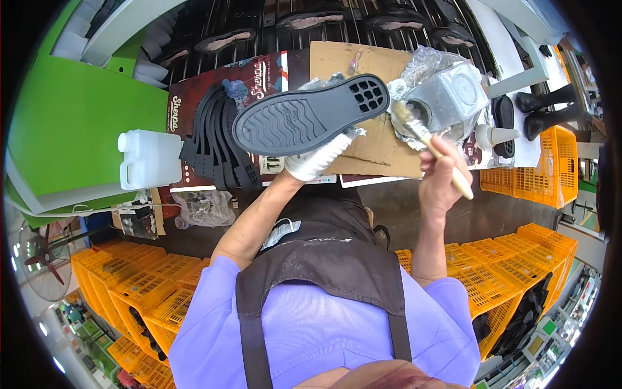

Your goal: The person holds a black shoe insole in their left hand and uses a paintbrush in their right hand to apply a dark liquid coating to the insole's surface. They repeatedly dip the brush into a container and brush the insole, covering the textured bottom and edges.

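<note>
A dark grey shoe sole, tread side up, rests in my left hand, which wears a white glove and grips it from beneath; most of those fingers are hidden under the sole. My bare right hand is closed round the wooden handle of a paintbrush. The brush's bristles reach the mouth of a clear plastic container lying tilted on crumpled plastic wrap and foil. Just left of the held sole, several dark rubber strips or soles stand stacked on edge on the printed cardboard.
A white jug stands at the left beside a green panel. Flat brown cardboard covers the bench middle. Dark shoes line a rack at the back. Black boots and an orange crate are at the right; more crates lie behind me.
</note>
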A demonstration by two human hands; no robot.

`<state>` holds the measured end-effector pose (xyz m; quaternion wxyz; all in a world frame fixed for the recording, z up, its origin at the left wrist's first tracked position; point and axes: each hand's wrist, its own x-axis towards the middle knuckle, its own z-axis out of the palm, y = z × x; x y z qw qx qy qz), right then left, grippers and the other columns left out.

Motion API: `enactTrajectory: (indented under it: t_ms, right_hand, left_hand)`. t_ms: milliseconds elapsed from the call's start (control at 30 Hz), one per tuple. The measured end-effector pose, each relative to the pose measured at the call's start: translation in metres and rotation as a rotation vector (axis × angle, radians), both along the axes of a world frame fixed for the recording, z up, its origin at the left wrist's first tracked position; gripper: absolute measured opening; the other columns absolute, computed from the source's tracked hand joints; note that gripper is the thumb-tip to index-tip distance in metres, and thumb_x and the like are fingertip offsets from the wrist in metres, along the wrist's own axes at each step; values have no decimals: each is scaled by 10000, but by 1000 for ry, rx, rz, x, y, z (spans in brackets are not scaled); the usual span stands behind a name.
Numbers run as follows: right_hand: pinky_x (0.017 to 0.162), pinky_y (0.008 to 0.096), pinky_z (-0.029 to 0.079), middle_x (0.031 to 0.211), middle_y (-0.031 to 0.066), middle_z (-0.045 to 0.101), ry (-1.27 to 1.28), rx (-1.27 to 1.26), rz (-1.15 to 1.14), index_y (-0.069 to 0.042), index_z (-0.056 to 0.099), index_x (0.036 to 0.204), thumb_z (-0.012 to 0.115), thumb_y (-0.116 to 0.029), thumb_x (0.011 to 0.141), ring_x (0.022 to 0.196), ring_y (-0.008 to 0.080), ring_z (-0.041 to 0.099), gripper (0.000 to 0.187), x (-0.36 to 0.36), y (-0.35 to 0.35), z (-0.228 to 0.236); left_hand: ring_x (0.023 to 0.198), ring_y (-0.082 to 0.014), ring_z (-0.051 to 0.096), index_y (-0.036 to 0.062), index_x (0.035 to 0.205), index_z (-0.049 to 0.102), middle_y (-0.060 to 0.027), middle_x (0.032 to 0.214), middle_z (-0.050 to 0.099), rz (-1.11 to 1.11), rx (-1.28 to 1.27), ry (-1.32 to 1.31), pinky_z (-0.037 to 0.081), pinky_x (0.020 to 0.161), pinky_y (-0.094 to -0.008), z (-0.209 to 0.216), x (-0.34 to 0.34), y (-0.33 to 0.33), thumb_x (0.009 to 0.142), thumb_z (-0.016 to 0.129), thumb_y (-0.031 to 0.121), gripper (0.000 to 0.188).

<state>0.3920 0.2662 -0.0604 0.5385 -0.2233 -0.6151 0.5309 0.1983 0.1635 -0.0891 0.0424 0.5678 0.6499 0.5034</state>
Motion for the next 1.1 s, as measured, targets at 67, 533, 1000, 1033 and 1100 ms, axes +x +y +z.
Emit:
enactTrajectory:
  t_ms: [67,533,1000,1033,1100]
  right_hand:
    - [573,247,464,828,136,655,-10,172,55,9,646,917,647,-221,832,646,170,606,245,-9,-9,7]
    - [571,280,483,856,131,666,-80,446,194,46,651,900,716,-135,736,646,219,608,253,-54,-35,18]
    - [629,273,492,850,135,670,-167,113,130,43,665,834,690,-56,757,701,210,628,128,-42,-16,17]
    - [630,270,491,849,134,670,-179,113,107,49,663,841,686,-60,765,701,201,627,135,-39,-13,16]
    - [631,262,489,848,134,670,-204,111,60,59,659,856,678,-67,781,699,183,624,148,-37,-9,14]
  left_hand:
    - [1210,-209,396,53,1301,404,-88,1323,440,-6,45,14,278,1030,-357,10,3,3,779,696,153,607]
    - [1201,-218,401,45,1338,289,-103,1273,443,-177,85,-624,268,1046,-356,-12,15,1,761,717,221,740]
    - [1181,-197,447,68,1322,318,-95,1257,491,-125,13,-518,259,1061,-372,2,14,0,761,706,153,687]
    - [1187,-202,443,72,1314,352,-96,1267,488,-95,40,-376,250,1064,-377,2,14,1,760,704,151,661]
    - [1201,-217,431,99,1247,486,-95,1284,488,-51,27,-218,233,1064,-389,9,14,1,756,700,164,539]
